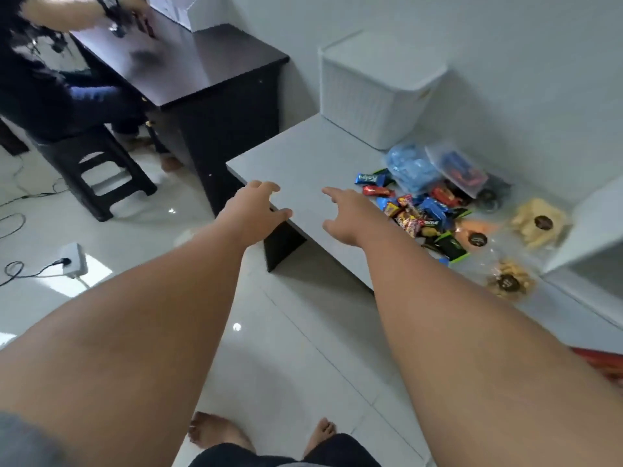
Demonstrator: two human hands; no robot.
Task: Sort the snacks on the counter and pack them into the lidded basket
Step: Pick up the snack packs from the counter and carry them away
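A white woven basket (371,96) with its lid on stands at the far end of the grey counter (303,163), against the wall. A heap of small wrapped snacks (418,210) lies to the right, with a blue bag (409,166), a clear pouch of red and blue packs (458,170) and clear bags of chips (539,220) and cookies (509,281). My left hand (256,207) hovers at the counter's near left corner, fingers loosely spread, holding nothing. My right hand (344,214) reaches over the counter just left of the heap, fingers relaxed and empty.
A dark desk (188,69) stands to the left beyond the counter, with another person seated at it on a black stool (94,163). A power strip with cables (72,261) lies on the tiled floor. A white ledge (590,224) rises at the right.
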